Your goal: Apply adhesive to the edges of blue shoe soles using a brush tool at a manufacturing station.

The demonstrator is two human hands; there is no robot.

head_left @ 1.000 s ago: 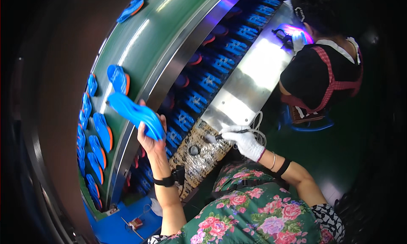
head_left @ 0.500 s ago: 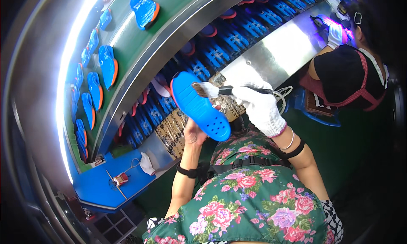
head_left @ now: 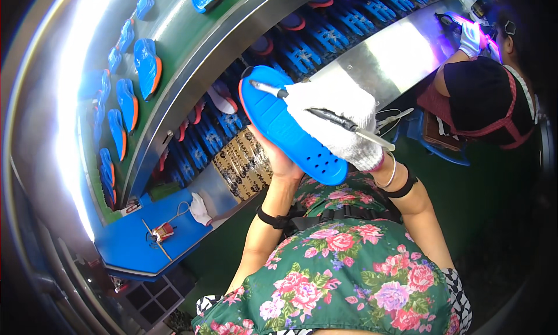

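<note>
My bare left hand (head_left: 279,157) cups the blue shoe sole (head_left: 290,128) from beneath, fingers curled closed under it. My gloved right hand (head_left: 337,120), at three o'clock of the sole, has its fingers clamped on a thin brush (head_left: 325,115), tip touching the sole's upper end.

Matt blue foam sole (head_left: 290,128), knitted cotton glove (head_left: 340,117) (white), glossy steel bench (head_left: 401,50).

We see open green floor (head_left: 459,195) at three o'clock of our hands; at twelve, racked blue soles (head_left: 302,53) and the steel bench (head_left: 395,50) close the way, a seated co-worker (head_left: 482,96) blocks two o'clock, and the conveyor belt (head_left: 174,56) bars ten.
</note>
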